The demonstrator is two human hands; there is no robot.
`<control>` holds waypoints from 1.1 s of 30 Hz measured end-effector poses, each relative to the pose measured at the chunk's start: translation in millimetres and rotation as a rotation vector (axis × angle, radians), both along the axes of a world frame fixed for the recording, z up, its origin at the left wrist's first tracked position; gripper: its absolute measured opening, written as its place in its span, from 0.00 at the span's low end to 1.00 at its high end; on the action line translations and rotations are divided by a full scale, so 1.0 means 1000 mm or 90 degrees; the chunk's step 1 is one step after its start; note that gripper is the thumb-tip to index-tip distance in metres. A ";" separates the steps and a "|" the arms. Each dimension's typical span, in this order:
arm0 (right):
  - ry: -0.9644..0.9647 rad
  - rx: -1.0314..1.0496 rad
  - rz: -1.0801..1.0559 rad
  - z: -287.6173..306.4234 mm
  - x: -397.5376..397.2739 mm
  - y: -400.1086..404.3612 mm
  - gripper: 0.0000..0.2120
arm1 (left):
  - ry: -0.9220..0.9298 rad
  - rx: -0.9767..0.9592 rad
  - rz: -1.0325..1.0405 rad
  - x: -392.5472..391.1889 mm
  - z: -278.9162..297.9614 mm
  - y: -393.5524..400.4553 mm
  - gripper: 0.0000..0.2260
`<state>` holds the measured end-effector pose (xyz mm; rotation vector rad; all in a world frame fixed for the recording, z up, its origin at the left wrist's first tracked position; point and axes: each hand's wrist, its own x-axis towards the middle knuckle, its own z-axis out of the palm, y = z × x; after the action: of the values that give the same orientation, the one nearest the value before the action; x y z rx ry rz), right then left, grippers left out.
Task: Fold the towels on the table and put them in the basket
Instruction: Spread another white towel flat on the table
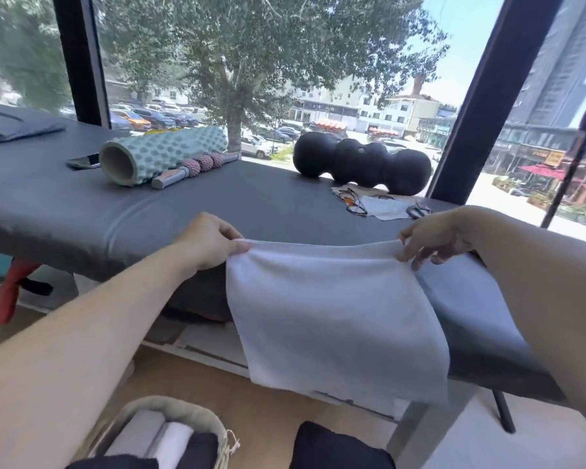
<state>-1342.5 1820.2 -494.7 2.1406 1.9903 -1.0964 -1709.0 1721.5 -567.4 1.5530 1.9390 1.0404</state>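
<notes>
Table (217,201), grey and padded, stretches beyond both hands and runs off to either side, its near edge passing under the wrists. White towel (335,319) hangs in front of that edge, stretched between the two hands by its top corners and draping down over the table's side; it looks doubled, a second layer showing along the bottom. Black peanut-shaped roller (359,160) lies on the far side of the table, beyond the right hand (433,236). Pale green knobbly foam roller (163,152) lies beyond the left hand (207,240), with a pink-beaded massage stick (197,167) just beside it and a dark phone (83,161) further to the left. Basket (190,414) sits on the floor below the left forearm, holding rolled white and dark towels. Papers and spectacles (379,204) lie just beyond the right hand. The left hand pinches the towel's left top corner between thumb and curled fingers; the right hand pinches the right top corner, remaining fingers hanging loosely below
</notes>
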 end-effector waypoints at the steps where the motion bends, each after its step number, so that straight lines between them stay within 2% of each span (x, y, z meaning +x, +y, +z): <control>1: 0.044 0.037 -0.015 -0.004 0.001 0.002 0.14 | 0.001 -0.014 -0.006 -0.001 0.008 0.005 0.06; 4: 0.117 0.107 -0.079 -0.014 -0.002 0.006 0.11 | -0.008 -0.032 -0.001 0.001 0.025 0.019 0.07; 8: 0.191 0.084 -0.153 -0.025 -0.019 0.011 0.04 | -0.081 -0.043 0.025 0.011 0.030 0.042 0.06; 10: 0.214 0.082 -0.166 -0.029 -0.029 0.015 0.06 | -0.121 -0.031 0.054 0.016 0.030 0.054 0.06; 14: 0.034 0.250 -0.126 -0.043 -0.044 0.028 0.03 | -0.091 0.031 0.108 0.020 0.019 0.079 0.05; 16: -0.093 0.338 -0.136 -0.053 -0.047 0.036 0.09 | -0.069 0.071 0.125 0.022 0.014 0.093 0.05; 20: -0.190 0.472 -0.199 -0.070 -0.051 0.043 0.13 | 0.006 0.100 0.152 0.035 0.000 0.117 0.08; 24: -0.263 0.511 -0.179 -0.085 -0.047 0.054 0.12 | 0.031 0.126 0.183 0.047 -0.018 0.132 0.08; 29: -0.282 0.484 -0.184 -0.088 -0.046 0.063 0.12 | 0.164 0.200 0.128 0.055 -0.027 0.127 0.16; 32: -0.314 0.433 -0.174 -0.082 -0.046 0.062 0.15 | 0.254 0.268 0.055 0.069 -0.023 0.112 0.09; 33: -0.347 0.418 -0.151 -0.076 -0.048 0.061 0.18 | 0.294 0.249 0.014 0.074 -0.022 0.109 0.09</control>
<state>-1390.5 1881.2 -570.7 2.6137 2.0086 0.2150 -1635.3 1830.5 -589.8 2.1473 2.1371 1.2078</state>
